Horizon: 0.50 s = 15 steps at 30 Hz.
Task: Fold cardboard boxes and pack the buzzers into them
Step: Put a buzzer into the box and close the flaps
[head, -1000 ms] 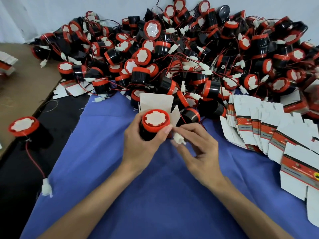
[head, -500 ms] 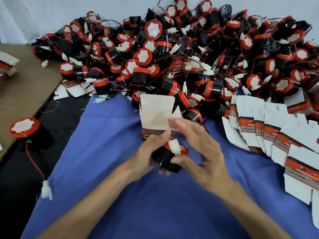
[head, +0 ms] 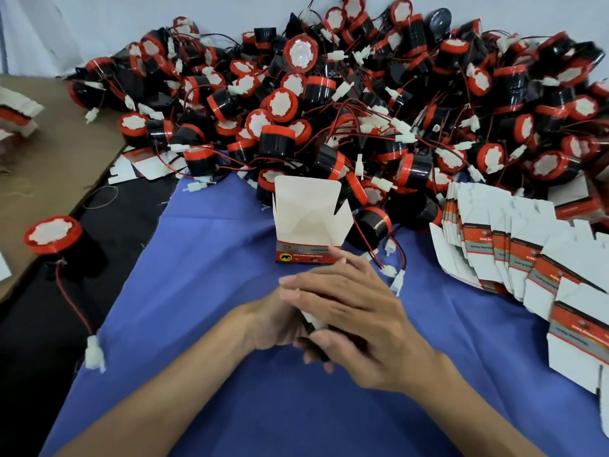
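One view, worn on the person's head, looks forward and steeply down from above the near edge of the work surface. Both forearms enter at the bottom edge and meet mid-frame, where the left hand (head: pixel 273 321) and right hand (head: pixel 356 318) grip a buzzer (head: pixel 311 321) close under the lens. The cloth (head: pixel 204 291) fills the lower half. The box (head: pixel 308 222) stands just beyond the hands. The buzzer pile (head: pixel 362 120) spans the upper half, up to the wall (head: pixel 82 24). The wide angle takes in the flat boxes (head: pixel 527 252) at the right edge and the cardboard (head: pixel 49 159) at the left.
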### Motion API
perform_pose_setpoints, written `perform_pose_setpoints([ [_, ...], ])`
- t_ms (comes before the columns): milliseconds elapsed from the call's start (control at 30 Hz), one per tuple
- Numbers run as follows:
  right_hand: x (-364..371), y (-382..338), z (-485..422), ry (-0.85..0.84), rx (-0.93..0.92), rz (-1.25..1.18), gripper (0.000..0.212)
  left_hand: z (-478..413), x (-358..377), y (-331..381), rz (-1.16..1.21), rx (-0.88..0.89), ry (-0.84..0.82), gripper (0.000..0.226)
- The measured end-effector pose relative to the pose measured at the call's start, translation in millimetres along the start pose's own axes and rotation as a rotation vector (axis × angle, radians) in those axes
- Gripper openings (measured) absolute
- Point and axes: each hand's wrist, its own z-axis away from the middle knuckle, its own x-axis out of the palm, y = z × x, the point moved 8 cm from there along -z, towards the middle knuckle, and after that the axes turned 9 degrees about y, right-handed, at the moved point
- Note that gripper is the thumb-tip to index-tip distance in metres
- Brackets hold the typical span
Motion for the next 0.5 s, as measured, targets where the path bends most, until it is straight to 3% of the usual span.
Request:
perform_pose_setpoints([
  [67, -2, 6, -3, -0.067, 0.055, -0.078, 0.041, -1, 8, 7, 0.175, 0.084, -0.116, 0.026],
  [133, -4, 10, -3, -0.068, 0.109, -0.136, 0.045, -7, 9, -1, 0.203, 0.119, -0.142, 0.025],
  [300, -6, 10, -1, 0.107, 0.139, -0.199, 0.044, -23, -5, -24, 0.429, 0.010, 0.086, 0.043],
  [333, -7, 11, -2, 0.130, 0.150, -0.206, 0.044, -24, -2, -26, 0.436, -0.003, 0.063, 0.045],
  [433, -9, 13, -3, 0.166, 0.156, -0.185, 0.045, -21, 5, -14, 0.375, 0.130, -0.055, 0.029],
  [500, -10, 8, -2, 0.208, 0.095, -0.132, 0.042, -20, 4, -9, 0.379, 0.228, -0.020, 0.020],
])
